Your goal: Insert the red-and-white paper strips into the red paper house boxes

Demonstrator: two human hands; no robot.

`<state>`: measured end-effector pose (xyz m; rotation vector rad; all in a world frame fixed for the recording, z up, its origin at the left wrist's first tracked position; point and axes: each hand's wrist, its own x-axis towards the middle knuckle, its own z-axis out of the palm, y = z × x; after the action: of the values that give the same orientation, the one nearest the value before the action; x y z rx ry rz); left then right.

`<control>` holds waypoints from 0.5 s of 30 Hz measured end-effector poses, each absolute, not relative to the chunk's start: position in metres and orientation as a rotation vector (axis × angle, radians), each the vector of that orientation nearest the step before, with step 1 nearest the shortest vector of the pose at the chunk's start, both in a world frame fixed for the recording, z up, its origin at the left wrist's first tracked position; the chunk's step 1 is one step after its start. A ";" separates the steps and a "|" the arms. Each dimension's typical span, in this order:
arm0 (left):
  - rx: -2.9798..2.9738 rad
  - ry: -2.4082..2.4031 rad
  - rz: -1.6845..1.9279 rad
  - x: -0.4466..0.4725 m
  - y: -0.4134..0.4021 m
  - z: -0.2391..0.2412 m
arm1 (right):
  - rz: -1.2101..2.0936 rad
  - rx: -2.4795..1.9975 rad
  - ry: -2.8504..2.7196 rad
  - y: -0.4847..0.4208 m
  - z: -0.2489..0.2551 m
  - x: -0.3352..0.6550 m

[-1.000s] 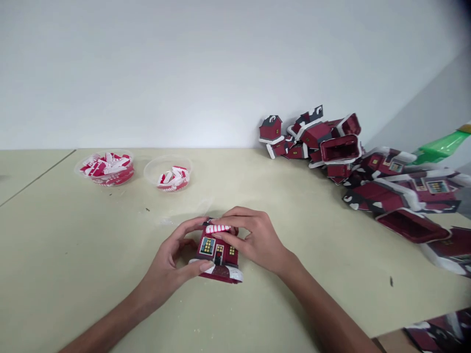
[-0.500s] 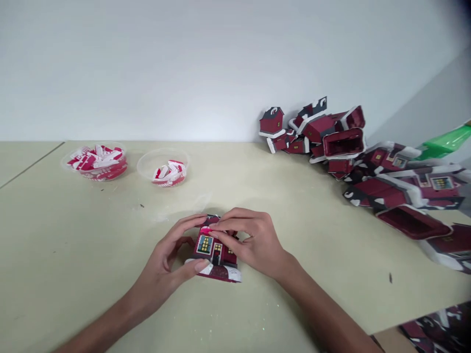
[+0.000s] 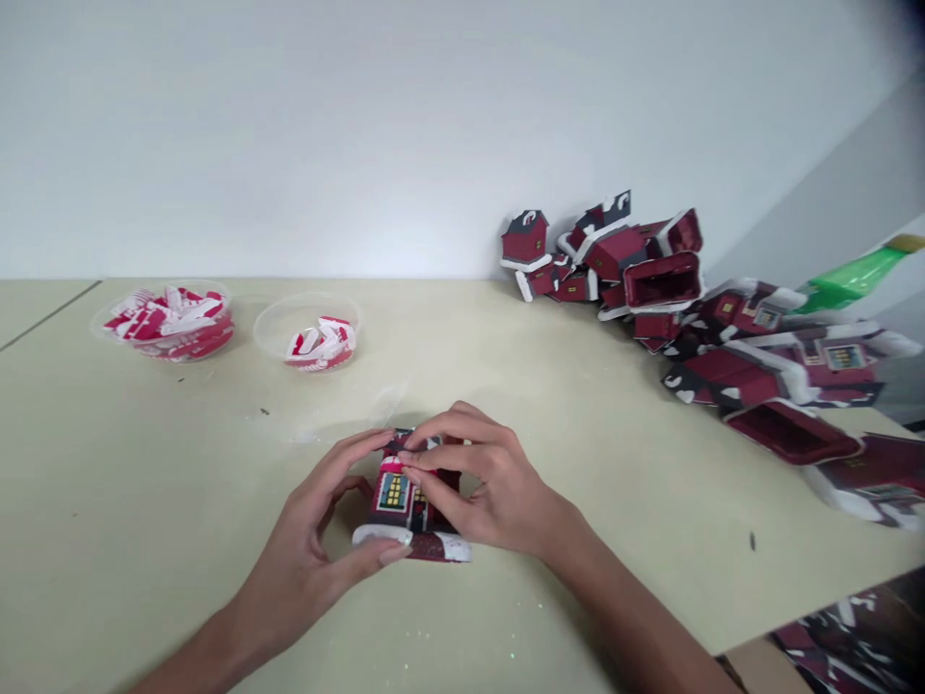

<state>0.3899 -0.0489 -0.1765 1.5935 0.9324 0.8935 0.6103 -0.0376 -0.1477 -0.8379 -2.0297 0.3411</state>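
A small dark-red toy house point(image 3: 426, 547) with yellow window panes and a white snowy base lies face up on the table in front of me. My left hand point(image 3: 318, 535) grips it from the left, thumb on the base and fingertips at the top edge. Above the big window sits a small red-and-white piece point(image 3: 392, 465), pinched at its right side by my right hand point(image 3: 488, 477). The fingers of that hand cover the house's upper right part.
Two clear plastic bowls stand at the back left: one bowl point(image 3: 101, 330) heaped with red-and-white pieces, another bowl point(image 3: 269, 333) with fewer. Several dark-red houses point(image 3: 614, 255) are piled at the right, near a green bottle-like object point(image 3: 857, 280). More houses point(image 3: 859, 636) lie below the table's right edge.
The view has shifted slightly. My right hand stays at the small red-and-white piece, its fingers now bent more over it. My left hand keeps its hold on the house.
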 end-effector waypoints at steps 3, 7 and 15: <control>1.848 0.958 0.939 0.385 -0.049 -0.182 | 0.312 -0.861 -2.056 -0.037 -0.145 0.611; 2.107 1.043 1.048 0.380 -0.048 -0.195 | 0.263 -0.871 -2.145 -0.035 -0.144 0.612; 2.528 0.857 1.142 0.372 -0.034 -0.200 | 0.314 -0.880 -2.283 -0.037 -0.141 0.613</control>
<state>0.3720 -0.0343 -0.1996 2.5276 0.8570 1.1419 0.6134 -0.0374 -0.1409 -0.8801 -2.2834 0.3138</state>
